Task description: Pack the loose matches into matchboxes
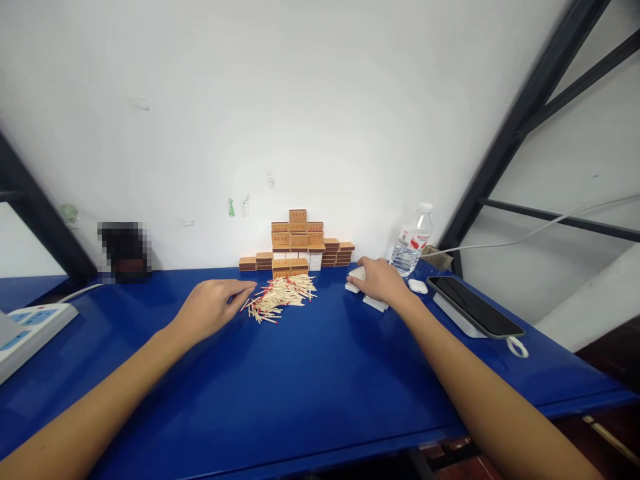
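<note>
Right hand point(379, 279) is pinching a white box point(357, 273), seemingly steadying it; left hand point(213, 303) is hovering beside matches point(285, 293), grip unclear.

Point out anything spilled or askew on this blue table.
The matches look oddest: a loose, jumbled heap on the tabletop, heads pointing different ways, in front of stacked matchboxes. Whether spilled or tipped out deliberately, I cannot tell.

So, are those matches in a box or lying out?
Out: the matches lie in a loose pile on the blue table, in front of the stacked matchboxes.
</note>
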Demonstrator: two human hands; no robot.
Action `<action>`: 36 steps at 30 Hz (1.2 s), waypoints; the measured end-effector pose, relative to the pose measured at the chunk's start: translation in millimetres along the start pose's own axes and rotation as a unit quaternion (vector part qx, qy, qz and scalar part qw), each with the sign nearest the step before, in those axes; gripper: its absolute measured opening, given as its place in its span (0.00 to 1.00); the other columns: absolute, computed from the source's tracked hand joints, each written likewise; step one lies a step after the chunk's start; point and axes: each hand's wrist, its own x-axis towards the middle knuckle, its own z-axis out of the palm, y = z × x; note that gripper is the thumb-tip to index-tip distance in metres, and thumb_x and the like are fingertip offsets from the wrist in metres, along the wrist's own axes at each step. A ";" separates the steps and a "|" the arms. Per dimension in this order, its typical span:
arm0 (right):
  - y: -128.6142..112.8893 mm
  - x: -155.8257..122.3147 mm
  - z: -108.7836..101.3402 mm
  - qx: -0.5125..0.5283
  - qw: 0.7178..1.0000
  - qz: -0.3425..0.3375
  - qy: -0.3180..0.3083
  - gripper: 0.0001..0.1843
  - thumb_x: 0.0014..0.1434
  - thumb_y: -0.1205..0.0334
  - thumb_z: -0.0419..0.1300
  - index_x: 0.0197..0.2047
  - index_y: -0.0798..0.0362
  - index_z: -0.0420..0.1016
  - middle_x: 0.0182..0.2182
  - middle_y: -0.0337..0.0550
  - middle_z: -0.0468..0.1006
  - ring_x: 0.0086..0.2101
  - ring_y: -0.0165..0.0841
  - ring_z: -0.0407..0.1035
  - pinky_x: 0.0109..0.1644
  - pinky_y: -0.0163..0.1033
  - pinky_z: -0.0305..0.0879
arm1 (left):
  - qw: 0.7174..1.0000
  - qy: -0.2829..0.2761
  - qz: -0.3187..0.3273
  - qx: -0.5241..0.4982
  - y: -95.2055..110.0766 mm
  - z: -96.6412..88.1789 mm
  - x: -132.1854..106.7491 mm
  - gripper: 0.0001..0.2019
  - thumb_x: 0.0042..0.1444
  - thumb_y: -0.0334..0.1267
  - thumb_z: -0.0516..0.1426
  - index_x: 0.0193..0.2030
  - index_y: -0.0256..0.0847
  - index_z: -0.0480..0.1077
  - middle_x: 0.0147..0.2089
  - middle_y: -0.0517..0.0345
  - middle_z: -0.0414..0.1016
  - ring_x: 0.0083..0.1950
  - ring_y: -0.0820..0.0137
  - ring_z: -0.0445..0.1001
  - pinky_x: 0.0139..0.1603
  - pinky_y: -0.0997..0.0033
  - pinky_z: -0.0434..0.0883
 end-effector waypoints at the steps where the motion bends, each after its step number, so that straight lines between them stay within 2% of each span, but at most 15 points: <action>1: -0.4 -0.1 -0.2 0.004 1.000 0.000 0.010 0.26 0.67 0.49 0.61 0.60 0.59 0.73 0.48 0.62 0.81 0.51 0.52 0.73 0.48 0.46 0.64 | 1.000 -0.004 -0.002 0.008 1.3 -0.5 0.0 0.19 0.71 0.47 0.50 0.51 0.46 0.81 0.52 0.56 0.85 0.49 0.59 0.84 0.49 0.60 0.78; 3: -3.2 -1.1 -0.9 0.028 0.998 -0.017 0.046 0.25 0.67 0.51 0.61 0.60 0.59 0.72 0.48 0.61 0.81 0.51 0.51 0.73 0.50 0.46 0.64 | 1.000 -0.010 -0.011 0.014 3.5 -1.6 0.2 0.20 0.72 0.46 0.48 0.55 0.45 0.79 0.53 0.54 0.84 0.50 0.58 0.84 0.51 0.59 0.78; 6: -15.8 -8.9 -3.4 0.129 0.984 -0.100 0.073 0.25 0.66 0.51 0.62 0.61 0.57 0.72 0.50 0.56 0.81 0.50 0.46 0.73 0.51 0.44 0.64 | 0.999 -0.027 -0.021 0.015 4.8 -2.8 0.5 0.21 0.71 0.42 0.46 0.58 0.44 0.77 0.53 0.54 0.84 0.51 0.57 0.84 0.51 0.57 0.78; 7: -22.7 -14.0 -4.3 0.174 0.973 -0.139 0.056 0.25 0.66 0.49 0.63 0.60 0.56 0.73 0.49 0.54 0.81 0.48 0.44 0.73 0.50 0.43 0.65 | 0.999 -0.034 -0.018 0.016 4.8 -2.9 0.4 0.21 0.70 0.41 0.46 0.57 0.44 0.77 0.54 0.55 0.84 0.51 0.57 0.83 0.52 0.56 0.78; 9: -39.5 -27.5 -5.5 0.251 0.943 -0.216 -0.020 0.26 0.63 0.45 0.65 0.57 0.53 0.76 0.45 0.50 0.82 0.43 0.41 0.74 0.46 0.42 0.66 | 0.999 -0.041 -0.006 0.018 4.4 -2.5 0.2 0.20 0.70 0.40 0.47 0.56 0.45 0.78 0.55 0.56 0.83 0.53 0.57 0.83 0.52 0.57 0.78; 11: -57.3 -42.9 -5.8 0.279 0.910 -0.294 -0.083 0.27 0.60 0.44 0.68 0.55 0.52 0.78 0.43 0.48 0.82 0.41 0.40 0.74 0.44 0.42 0.66 | 0.999 -0.040 0.011 0.017 3.7 -2.2 0.2 0.18 0.70 0.41 0.48 0.53 0.46 0.79 0.53 0.56 0.84 0.50 0.59 0.83 0.49 0.60 0.77; 14: -78.1 -60.5 -5.2 0.299 0.869 -0.374 -0.122 0.28 0.57 0.43 0.71 0.55 0.50 0.78 0.46 0.48 0.81 0.45 0.41 0.73 0.49 0.43 0.66 | 0.998 -0.048 0.030 0.018 3.6 -4.8 1.4 0.17 0.70 0.45 0.51 0.46 0.45 0.81 0.44 0.56 0.85 0.39 0.64 0.83 0.40 0.66 0.75; 16: -85.6 -63.4 -4.9 0.311 0.861 -0.387 -0.115 0.26 0.59 0.43 0.70 0.54 0.50 0.78 0.47 0.48 0.81 0.46 0.40 0.72 0.50 0.43 0.66 | 0.998 -0.050 0.023 0.027 6.7 -9.8 2.8 0.17 0.71 0.45 0.51 0.43 0.44 0.81 0.41 0.55 0.85 0.37 0.64 0.81 0.38 0.67 0.73; 20: -93.5 -48.9 -5.5 0.294 0.892 -0.342 -0.036 0.13 0.68 0.52 0.64 0.46 0.54 0.79 0.39 0.46 0.80 0.38 0.35 0.71 0.42 0.39 0.63 | 0.997 -0.069 -0.007 0.024 30.2 -21.5 3.3 0.17 0.70 0.40 0.49 0.54 0.44 0.78 0.49 0.54 0.84 0.42 0.63 0.82 0.44 0.63 0.73; 22: -99.8 -37.1 -6.2 0.257 0.907 -0.332 -0.002 0.09 0.69 0.58 0.62 0.42 0.55 0.79 0.37 0.45 0.79 0.37 0.34 0.70 0.40 0.38 0.60 | 0.994 -0.111 0.000 0.022 50.0 -21.4 0.0 0.16 0.70 0.46 0.52 0.51 0.44 0.78 0.44 0.54 0.84 0.40 0.61 0.81 0.40 0.63 0.73; 24: -109.5 -26.4 -6.7 0.227 0.911 -0.344 0.009 0.06 0.69 0.64 0.60 0.44 0.55 0.78 0.40 0.46 0.79 0.38 0.34 0.70 0.41 0.37 0.60 | 0.991 -0.134 0.007 0.023 70.3 -14.5 -6.2 0.18 0.67 0.53 0.55 0.48 0.42 0.78 0.42 0.52 0.83 0.40 0.58 0.81 0.38 0.62 0.73; 27: -128.9 -15.7 -7.1 0.183 0.907 -0.378 0.000 0.11 0.67 0.65 0.61 0.52 0.55 0.78 0.46 0.49 0.77 0.44 0.37 0.71 0.45 0.39 0.62 | 0.989 -0.143 0.035 0.027 91.7 4.4 -18.5 0.27 0.65 0.62 0.55 0.54 0.40 0.76 0.44 0.48 0.82 0.40 0.54 0.81 0.38 0.58 0.74; 29: -142.0 -12.9 -6.9 0.138 0.908 -0.396 -0.011 0.13 0.66 0.62 0.62 0.53 0.56 0.78 0.48 0.52 0.76 0.46 0.39 0.71 0.45 0.40 0.63 | 0.990 -0.131 0.055 0.023 97.7 16.5 -25.6 0.32 0.65 0.64 0.54 0.63 0.41 0.71 0.47 0.47 0.81 0.42 0.53 0.81 0.38 0.58 0.75; 31: -152.8 -13.0 -6.6 0.088 0.910 -0.405 -0.019 0.12 0.66 0.61 0.62 0.49 0.57 0.80 0.48 0.54 0.76 0.48 0.41 0.71 0.45 0.40 0.64 | 0.989 -0.130 0.066 0.018 99.1 24.3 -30.1 0.33 0.65 0.64 0.54 0.67 0.43 0.68 0.49 0.48 0.80 0.42 0.55 0.81 0.38 0.59 0.75; 36: -164.3 -19.7 -6.8 0.007 0.927 -0.376 -0.020 0.12 0.70 0.60 0.59 0.47 0.58 0.81 0.48 0.54 0.77 0.49 0.42 0.72 0.45 0.40 0.66 | 0.986 -0.151 0.075 0.011 99.9 26.3 -33.7 0.22 0.69 0.57 0.53 0.55 0.42 0.75 0.47 0.50 0.76 0.40 0.60 0.79 0.37 0.62 0.75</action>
